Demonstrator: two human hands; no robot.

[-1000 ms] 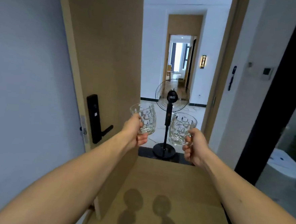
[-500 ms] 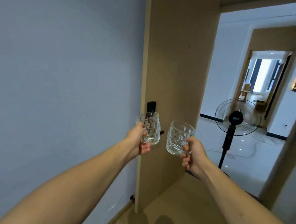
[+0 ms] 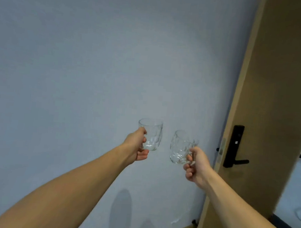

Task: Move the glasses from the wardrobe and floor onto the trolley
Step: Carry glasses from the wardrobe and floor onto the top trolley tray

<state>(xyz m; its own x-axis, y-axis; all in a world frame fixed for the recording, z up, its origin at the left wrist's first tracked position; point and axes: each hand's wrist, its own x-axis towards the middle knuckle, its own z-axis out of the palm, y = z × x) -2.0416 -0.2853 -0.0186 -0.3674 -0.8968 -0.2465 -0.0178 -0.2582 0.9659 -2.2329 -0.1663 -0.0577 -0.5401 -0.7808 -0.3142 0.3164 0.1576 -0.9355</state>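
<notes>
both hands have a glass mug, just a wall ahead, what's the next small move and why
Probably keep turning to find the trolley, mugs held upright. The left hand grips one glass mug, the right hand the other glass mug; only the wall and door show.

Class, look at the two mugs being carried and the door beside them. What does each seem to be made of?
Left mug and right mug: clear dimpled glass, wall visible through them. Door: matte tan, probably wood or laminate; grain not discernible.
</notes>
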